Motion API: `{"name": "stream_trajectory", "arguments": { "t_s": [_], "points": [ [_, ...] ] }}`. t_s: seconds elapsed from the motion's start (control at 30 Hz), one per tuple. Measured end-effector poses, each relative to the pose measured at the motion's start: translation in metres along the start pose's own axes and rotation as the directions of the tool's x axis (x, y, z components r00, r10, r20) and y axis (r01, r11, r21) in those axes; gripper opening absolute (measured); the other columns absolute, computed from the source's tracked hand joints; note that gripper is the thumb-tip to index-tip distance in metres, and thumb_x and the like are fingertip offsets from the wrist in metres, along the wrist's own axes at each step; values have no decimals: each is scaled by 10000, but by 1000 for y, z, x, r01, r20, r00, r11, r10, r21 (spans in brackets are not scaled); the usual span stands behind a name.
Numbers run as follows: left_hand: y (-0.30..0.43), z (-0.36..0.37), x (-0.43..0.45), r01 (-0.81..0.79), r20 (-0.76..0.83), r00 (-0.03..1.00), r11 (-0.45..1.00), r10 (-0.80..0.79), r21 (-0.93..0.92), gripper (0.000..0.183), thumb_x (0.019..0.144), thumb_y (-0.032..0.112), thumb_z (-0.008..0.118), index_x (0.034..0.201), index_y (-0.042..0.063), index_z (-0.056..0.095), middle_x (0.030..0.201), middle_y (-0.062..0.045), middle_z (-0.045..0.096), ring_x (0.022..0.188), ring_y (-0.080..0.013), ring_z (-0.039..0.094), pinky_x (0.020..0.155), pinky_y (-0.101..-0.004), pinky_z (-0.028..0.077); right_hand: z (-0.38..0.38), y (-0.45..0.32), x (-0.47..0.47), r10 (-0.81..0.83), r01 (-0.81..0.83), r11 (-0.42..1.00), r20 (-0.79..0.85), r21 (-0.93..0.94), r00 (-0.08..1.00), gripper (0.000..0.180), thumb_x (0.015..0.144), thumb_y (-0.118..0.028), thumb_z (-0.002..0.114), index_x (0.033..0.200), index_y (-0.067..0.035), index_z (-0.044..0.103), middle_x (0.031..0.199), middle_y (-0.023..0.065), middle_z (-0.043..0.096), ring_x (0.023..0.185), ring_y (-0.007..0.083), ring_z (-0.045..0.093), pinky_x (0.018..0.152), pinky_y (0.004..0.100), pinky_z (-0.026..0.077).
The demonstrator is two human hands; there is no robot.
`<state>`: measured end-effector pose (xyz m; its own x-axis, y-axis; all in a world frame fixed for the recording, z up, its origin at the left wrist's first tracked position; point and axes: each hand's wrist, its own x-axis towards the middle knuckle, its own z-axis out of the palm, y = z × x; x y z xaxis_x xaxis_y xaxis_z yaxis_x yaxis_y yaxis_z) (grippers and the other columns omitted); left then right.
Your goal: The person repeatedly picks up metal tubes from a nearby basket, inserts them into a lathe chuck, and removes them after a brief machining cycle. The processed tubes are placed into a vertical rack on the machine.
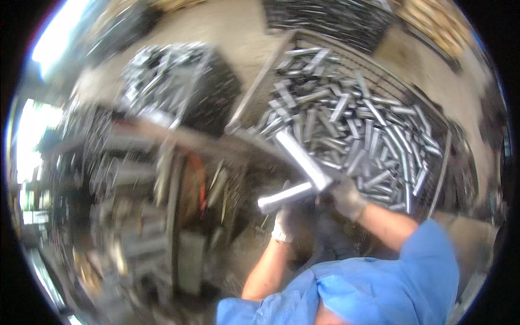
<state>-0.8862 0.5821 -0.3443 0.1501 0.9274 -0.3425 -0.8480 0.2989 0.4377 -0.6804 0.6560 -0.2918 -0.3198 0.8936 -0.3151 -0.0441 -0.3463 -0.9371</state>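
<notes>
My left hand point(284, 223), in a pale work glove, is closed around a short, shiny metal tube point(286, 196). A second, longer metal tube point(300, 158) slants up and to the left from my right hand point(348, 200), which is gloved too and grips its lower end. Where the two tubes meet in the view, one overlaps the other; blur hides whether they touch. Just beyond my right hand lies a wire-mesh metal bin point(260, 87) with a jumbled heap of metal tubes point(345, 105) in it. The gloved fingers are mostly hidden or smeared by motion.
Left of the bin stands a dark crate point(219, 87) heaped with metal parts point(162, 73). A cluttered metal rack or bench point(172, 219) with a red part point(199, 178) is at my left. Another dark container point(325, 20) stands beyond the bin.
</notes>
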Motion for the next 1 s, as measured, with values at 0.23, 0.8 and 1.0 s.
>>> {"name": "stream_trajectory", "arguments": {
  "t_s": [0.23, 0.8, 1.0],
  "points": [
    [51, -87, -344, -579, -205, 815, 773, 542, -260, 603, 1016, 426, 757, 1459, 64, 568, 1339, -94, 680, 1236, -245, 653, 1147, -444, 496, 230, -16, -189, -13, 426, 836, 763, -346, 646, 621, 897, 53, 648, 1498, -102, 661, 1321, 189, 764, 1119, 230, 782, 977, 362, 631],
    [162, -123, -773, -334, -385, -391, 261, 836, 906, 333, 946, 118, 828, 1222, 24, 666, 855, -110, 773, 745, -230, 773, 778, -379, 642, 657, 70, -356, 291, 699, 669, 954, -254, 68, 917, 828, -393, 922, 1583, -82, 505, 1328, 181, 743, 1194, 307, 748, 1034, 410, 616],
    [239, -216, -833, -81, -343, -256, 333, 904, 939, 274, 904, 109, 843, 1128, 26, 709, 1021, -134, 781, 881, -213, 752, 825, -374, 631, 735, 130, -358, 194, 662, 710, 971, -239, 143, 901, 806, -367, 941, 1550, -69, 529, 1317, 225, 743, 1185, 329, 755, 1014, 433, 631]
  ]
}}
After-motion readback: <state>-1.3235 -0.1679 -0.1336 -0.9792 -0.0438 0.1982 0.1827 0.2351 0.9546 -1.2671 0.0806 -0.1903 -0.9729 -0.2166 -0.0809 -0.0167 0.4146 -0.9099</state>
